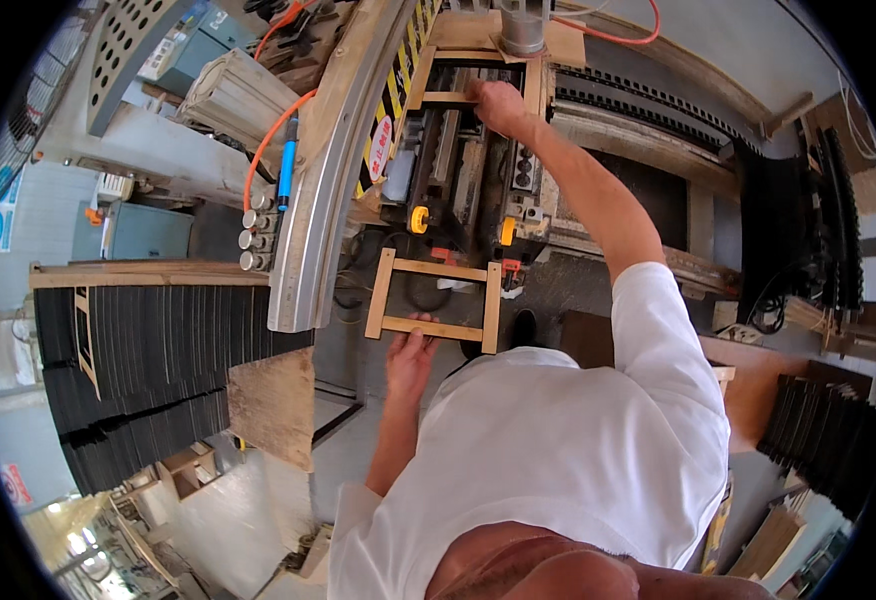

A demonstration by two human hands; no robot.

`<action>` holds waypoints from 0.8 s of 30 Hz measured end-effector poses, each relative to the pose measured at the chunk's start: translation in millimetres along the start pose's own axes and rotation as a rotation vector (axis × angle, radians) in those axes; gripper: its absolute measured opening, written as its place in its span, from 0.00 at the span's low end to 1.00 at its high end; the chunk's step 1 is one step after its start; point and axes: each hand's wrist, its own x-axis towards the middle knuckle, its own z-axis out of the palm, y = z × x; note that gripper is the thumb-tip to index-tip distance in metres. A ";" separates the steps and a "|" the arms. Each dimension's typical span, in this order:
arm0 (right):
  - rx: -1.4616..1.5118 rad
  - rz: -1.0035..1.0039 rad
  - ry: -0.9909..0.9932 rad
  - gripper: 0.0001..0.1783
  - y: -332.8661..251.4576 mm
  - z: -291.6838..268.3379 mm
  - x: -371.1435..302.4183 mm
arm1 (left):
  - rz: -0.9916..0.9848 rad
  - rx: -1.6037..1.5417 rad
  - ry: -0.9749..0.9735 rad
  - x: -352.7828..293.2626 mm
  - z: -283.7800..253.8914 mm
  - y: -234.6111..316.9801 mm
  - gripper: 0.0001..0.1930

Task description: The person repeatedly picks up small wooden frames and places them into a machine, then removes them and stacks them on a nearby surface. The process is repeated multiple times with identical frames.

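In front of my torso, my left hand (411,358) holds a small rectangular wooden frame (456,331) by its near rail, fingers closed round the wood. The frame has two side pieces joined by two crosspieces. My right arm stretches forward to a machine (468,185), where a second wooden frame (447,99) lies between the machine's rails. The near crosspiece of that second frame is in the closed fingers of my right hand (503,108); part of the grip is hidden by the hand. Just beyond stands a metal cylinder (524,32).
Yellow wheels (507,231) sit at the machine's near end. A long metal beam (323,180) with a blue pen-like tool (287,172) runs along its left. Stacked dark panels (173,345) stand left; black toothed rails (648,92) and more dark slats (820,435) are right.
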 end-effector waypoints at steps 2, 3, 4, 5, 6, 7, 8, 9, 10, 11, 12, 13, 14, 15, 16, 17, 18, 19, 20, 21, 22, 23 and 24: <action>0.077 0.012 0.010 0.15 4.3 1.9 5.2 | 0.000 0.020 -0.010 6.0 -17.9 1.2 0.17; 0.134 -0.002 0.004 0.15 5.4 2.2 6.8 | -0.003 0.032 -0.008 7.5 -27.6 3.0 0.17; 0.185 -0.016 -0.003 0.15 7.1 0.0 6.3 | -0.007 0.040 -0.008 8.4 -34.8 2.4 0.18; 0.159 0.016 -0.016 0.16 7.3 -0.7 5.7 | -0.011 0.047 -0.008 9.0 -42.9 3.2 0.18; 0.134 0.046 -0.025 0.16 8.2 -2.0 7.5 | -0.022 0.051 0.001 10.9 -50.0 5.7 0.18; 0.109 0.074 -0.034 0.16 8.7 -2.5 8.5 | -0.032 0.055 0.010 12.6 -56.9 8.0 0.18; 0.037 0.068 -0.036 0.15 9.4 -2.5 7.6 | -0.041 0.059 0.020 14.1 -63.7 10.1 0.18; -0.033 0.030 -0.029 0.14 6.0 -2.2 4.8 | -0.041 0.064 0.037 14.0 -71.3 10.6 0.17; -0.103 -0.008 -0.023 0.14 3.9 -3.7 3.2 | -0.041 0.068 0.055 14.0 -78.7 11.1 0.17; -0.174 -0.047 -0.016 0.13 1.2 -3.9 0.6 | -0.041 0.072 0.072 13.8 -85.8 11.2 0.17; -0.191 -0.056 -0.011 0.13 -0.3 -3.7 -1.2 | -0.045 0.083 0.102 14.5 -89.9 12.9 0.17; -0.208 -0.064 -0.005 0.14 -1.4 -3.4 -3.7 | -0.048 0.093 0.132 14.5 -93.8 14.0 0.17; -0.226 -0.073 0.000 0.14 -2.1 -3.2 -6.4 | -0.051 0.102 0.162 14.4 -97.2 14.5 0.17; -0.246 -0.082 0.007 0.14 -1.3 -4.4 -8.4 | -0.040 0.129 0.172 15.6 -102.5 12.9 0.17; -0.171 -0.071 0.020 0.14 -1.6 -4.1 -10.2 | -0.029 0.156 0.183 15.9 -107.6 10.5 0.18; -0.096 -0.059 0.032 0.15 -3.3 -2.3 -11.3 | -0.018 0.182 0.193 16.5 -112.2 7.9 0.18; -0.023 -0.047 0.044 0.15 -2.1 -1.9 -11.3 | -0.018 0.196 0.194 17.8 -115.1 4.7 0.18; 0.008 -0.044 0.031 0.15 0.1 -3.6 -8.7 | -0.017 0.209 0.196 19.3 -117.6 1.4 0.18; 0.040 -0.041 0.018 0.15 2.7 -6.1 -4.4 | -0.017 0.222 0.197 20.8 -119.4 -3.1 0.18; 0.078 -0.036 0.009 0.16 6.7 -5.9 0.9 | -0.021 0.230 0.201 20.6 -118.0 -4.9 0.18; 0.091 -0.053 0.018 0.16 10.3 -5.1 4.8 | -0.025 0.239 0.205 20.5 -115.6 -8.5 0.18; 0.107 -0.061 0.023 0.14 14.7 -4.9 7.9 | -0.029 0.247 0.208 22.6 -113.1 -10.4 0.17; 0.123 -0.074 0.015 0.12 11.0 -4.5 7.4 | -0.032 0.247 0.202 22.6 -110.9 -14.6 0.17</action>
